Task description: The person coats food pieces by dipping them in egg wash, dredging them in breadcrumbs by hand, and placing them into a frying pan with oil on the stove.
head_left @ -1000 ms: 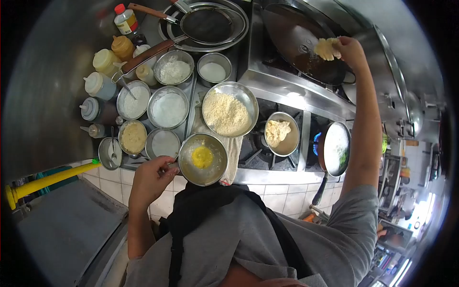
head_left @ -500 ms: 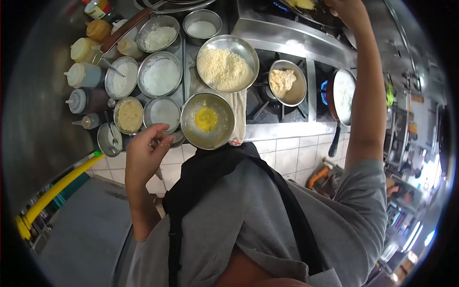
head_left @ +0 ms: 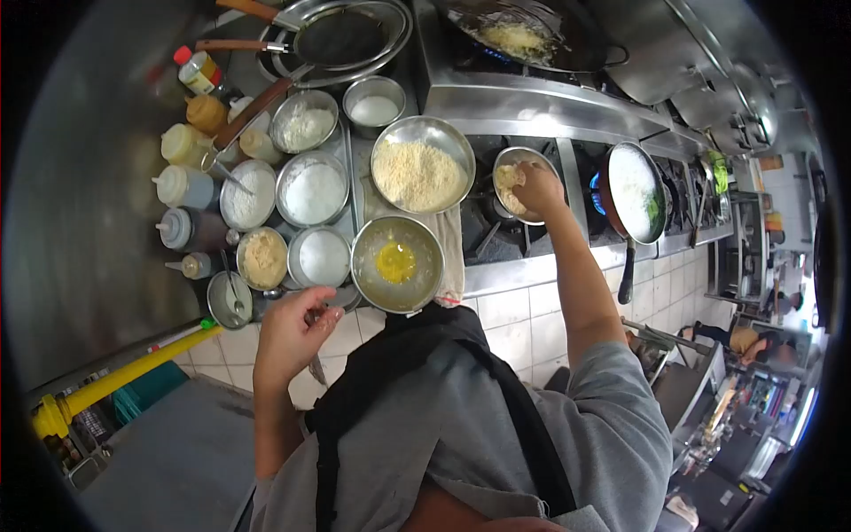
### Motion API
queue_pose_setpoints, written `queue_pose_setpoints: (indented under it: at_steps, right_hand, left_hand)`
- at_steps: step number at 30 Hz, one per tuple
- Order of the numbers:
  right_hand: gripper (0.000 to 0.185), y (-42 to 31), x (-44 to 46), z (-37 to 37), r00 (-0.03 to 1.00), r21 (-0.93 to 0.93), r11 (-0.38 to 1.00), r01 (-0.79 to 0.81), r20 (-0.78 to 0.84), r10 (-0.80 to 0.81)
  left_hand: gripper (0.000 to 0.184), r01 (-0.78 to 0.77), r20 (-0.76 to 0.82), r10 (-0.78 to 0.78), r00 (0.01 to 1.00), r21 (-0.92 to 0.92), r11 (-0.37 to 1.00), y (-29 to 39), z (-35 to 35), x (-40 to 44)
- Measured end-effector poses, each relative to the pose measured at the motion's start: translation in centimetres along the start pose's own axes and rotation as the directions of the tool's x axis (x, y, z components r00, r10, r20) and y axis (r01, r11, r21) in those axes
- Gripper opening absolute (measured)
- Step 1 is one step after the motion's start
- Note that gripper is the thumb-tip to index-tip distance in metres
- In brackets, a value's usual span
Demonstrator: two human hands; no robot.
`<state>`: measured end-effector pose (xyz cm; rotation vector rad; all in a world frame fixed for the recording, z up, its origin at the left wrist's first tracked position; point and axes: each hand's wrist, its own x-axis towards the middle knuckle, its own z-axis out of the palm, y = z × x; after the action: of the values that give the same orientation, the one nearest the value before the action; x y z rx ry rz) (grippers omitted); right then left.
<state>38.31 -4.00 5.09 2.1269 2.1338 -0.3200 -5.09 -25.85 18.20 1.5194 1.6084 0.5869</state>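
My left hand (head_left: 299,335) hovers left of the bowl of beaten egg (head_left: 394,262), fingers apart and holding nothing. On the unlit burner stands a small metal bowl with coated pieces (head_left: 508,177); my right hand (head_left: 537,190) reaches into it, its fingertips hidden among the food. A large bowl of crumbs (head_left: 420,172) sits behind the egg bowl. In the dark wok (head_left: 523,35) at the top, a pale piece lies in bubbling oil over a blue flame.
A frying pan with white contents (head_left: 635,191) sits over a flame at right. Bowls of powder (head_left: 312,191) and squeeze bottles (head_left: 183,186) stand at left. Strainers (head_left: 341,35) lie at the back. Another person (head_left: 753,342) is far off at right.
My right hand has let go of the pale piece in the wok and come back down into the small bowl. My left hand stays beside the egg bowl.
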Motion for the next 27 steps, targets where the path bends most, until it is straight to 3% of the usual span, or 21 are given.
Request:
queue_pose_setpoints:
  at_steps: [2,8,10,11,15,17,18,20,21,23,24,25,27]
  right_hand:
    - [0.045,0.3,0.9,0.0,0.999,0.003,1.0,0.028,0.016,-0.028]
    - [0.032,0.5,1.4,0.5,0.998,-0.045,0.997,0.062,0.031,-0.061]
    - [0.029,0.3,1.3,1.4,0.99,-0.132,0.989,0.069,-0.112,-0.084]
    - [0.029,0.6,1.4,1.5,0.992,-0.129,0.99,0.062,-0.106,-0.076]
    - [0.027,2.0,1.6,0.4,0.99,-0.007,0.998,-0.06,-0.125,0.059]
    - [0.029,4.0,1.2,0.9,0.945,0.276,0.96,-0.044,-0.3,0.13]
    - [0.029,5.2,1.1,1.1,0.945,0.274,0.96,-0.05,-0.297,0.134]
    - [0.03,7.2,1.3,1.6,0.951,0.615,0.784,-0.086,-0.183,0.248]
    - [0.03,7.7,1.0,1.4,0.952,0.615,0.783,-0.09,-0.177,0.248]
    - [0.026,7.7,-0.3,-0.4,0.945,0.957,0.261,-0.125,0.034,0.327]
    - [0.023,7.3,-1.1,-2.2,0.946,0.977,0.168,-0.131,0.073,0.315]
    - [0.024,7.0,-1.6,-4.0,0.942,0.98,0.156,-0.125,0.069,0.327]
    - [0.025,7.3,-1.7,-7.2,0.957,0.987,0.118,-0.105,0.068,0.281]
  left_hand:
    - [0.028,0.069,0.061,-0.071,0.996,0.042,0.997,0.4,0.1,-0.2]
    - [0.028,0.086,0.067,-0.089,0.994,0.05,0.995,1.1,1.2,-0.2]
    - [0.028,0.071,0.079,-0.074,0.994,0.044,0.997,1.0,1.8,0.2]
    - [0.028,0.061,0.091,-0.064,0.994,0.037,0.997,1.0,2.0,0.4]
    - [0.023,0.066,0.081,-0.067,0.994,0.012,0.998,1.8,2.6,0.5]
    - [0.02,0.124,0.134,-0.139,0.981,0.112,0.986,1.1,2.0,0.3]
    - [0.021,0.196,0.171,-0.219,0.961,0.141,0.97,-0.3,1.8,-0.5]
    - [0.025,0.356,0.251,-0.387,0.887,0.162,0.92,-5.5,2.1,-3.0]
    - [0.025,0.468,0.31,-0.502,0.807,0.183,0.865,-6.7,2.2,-4.2]
    - [0.023,0.658,0.383,-0.701,0.601,0.26,0.707,-10.6,3.2,-6.7]
    - [0.027,0.651,0.436,-0.653,0.619,0.18,0.737,-19.7,5.1,-10.5]
    - [0.028,0.664,0.436,-0.673,0.597,0.203,0.72,-24.4,6.2,-13.4]
    - [0.029,0.704,0.38,-0.742,0.552,0.264,0.659,-29.2,8.2,-17.8]
